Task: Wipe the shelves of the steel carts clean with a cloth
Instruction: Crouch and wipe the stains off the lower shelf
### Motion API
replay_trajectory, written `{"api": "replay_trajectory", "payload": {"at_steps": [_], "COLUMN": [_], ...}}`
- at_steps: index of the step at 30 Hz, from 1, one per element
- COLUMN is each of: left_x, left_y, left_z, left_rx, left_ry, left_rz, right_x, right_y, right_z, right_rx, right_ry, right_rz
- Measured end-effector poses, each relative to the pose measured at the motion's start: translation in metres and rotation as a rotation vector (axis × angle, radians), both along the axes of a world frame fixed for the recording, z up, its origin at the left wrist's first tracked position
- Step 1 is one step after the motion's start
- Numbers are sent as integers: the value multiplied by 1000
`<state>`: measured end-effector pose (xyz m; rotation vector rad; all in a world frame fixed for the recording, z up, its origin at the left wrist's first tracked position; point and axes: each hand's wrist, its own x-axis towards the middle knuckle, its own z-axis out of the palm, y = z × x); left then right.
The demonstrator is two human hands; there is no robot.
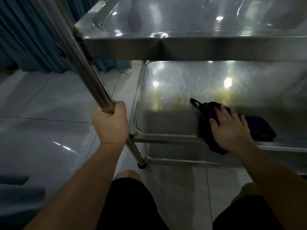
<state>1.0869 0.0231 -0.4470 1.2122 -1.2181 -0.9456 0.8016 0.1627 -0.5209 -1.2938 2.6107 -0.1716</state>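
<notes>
The right hand (230, 128) lies flat, fingers spread, pressing a dark crumpled cloth (259, 128) onto the middle shelf (166, 123) at its front rim; the cloth extends beyond the palm on both sides. The left hand (110, 123) wraps the cart's round steel post (86, 67). The shelf is a shallow, reflective steel tray with rounded corners.

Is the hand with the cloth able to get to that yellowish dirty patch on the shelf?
Probably yes. The right hand presses the cloth flat on the middle shelf, and the yellowish patch lies just ahead to its left, with nothing on the shelf between them.
</notes>
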Motion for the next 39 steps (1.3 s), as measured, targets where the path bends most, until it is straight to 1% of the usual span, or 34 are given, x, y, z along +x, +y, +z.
{"api": "replay_trajectory", "payload": {"at_steps": [2, 3, 4, 5, 8, 9, 11, 14, 18, 21, 24, 26, 28, 30, 32, 35, 37, 39], "left_x": [0, 1, 2, 3, 2, 1, 0, -1, -2, -5, -7, -7, -7, -6, -6, -5, -5, -4], "left_y": [-2, -3, -5, -6, -9, -8, -7, -7, -3, -4, -7, -8, -8, -9, -10, -9, -6, -5], "left_z": [-1, -2, -3, -4, -5, -4, -3, -3, -4, -5, -6, -8, -8, -9, -9, -8, -6, -5], "left_rx": [-17, -18, -19, -23, -39, -39, -33, -46, -113, -101, -104, -108, -115, -116, -103, -98, -91, -88], "left_ry": [12, 13, 13, 10, 2, 3, 3, 5, 19, 38, 70, 70, 72, 60, 50, 12, 15, 18], "left_rz": [10, 8, 6, 9, 42, 43, 36, 36, 18, 38, 40, 45, 45, 43, 45, 48, 32, 12], "right_x": [12, 25, 41, 60, 127, 145, 160, 145, 83, 48, 48, 55, 71, 95, 117, 133, 123, 93], "right_y": [-14, -25, -37, -51, -94, -110, -140, -178, -228, -255, -264, -263, -255, -238, -204, -133, -95, -77], "right_z": [0, 2, 3, 4, 4, 4, 8, 6, 5, 5, -1, 0, 5, 9, 9, 9, 10, 9], "right_rx": [15, 7, -11, -32, -86, -77, -46, -75, -97, -45, -32, -41, -61, -61, -35, -11, -28, -45], "right_ry": [-19, -14, -7, -1, -16, -44, -109, -57, 19, -19, -45, -32, 11, 8, 6, -44, -70, -30], "right_rz": [-79, -73, -22, 79, 536, 655, 768, 743, 501, 322, 259, 300, 423, 555, 659, 788, 782, 658]}}
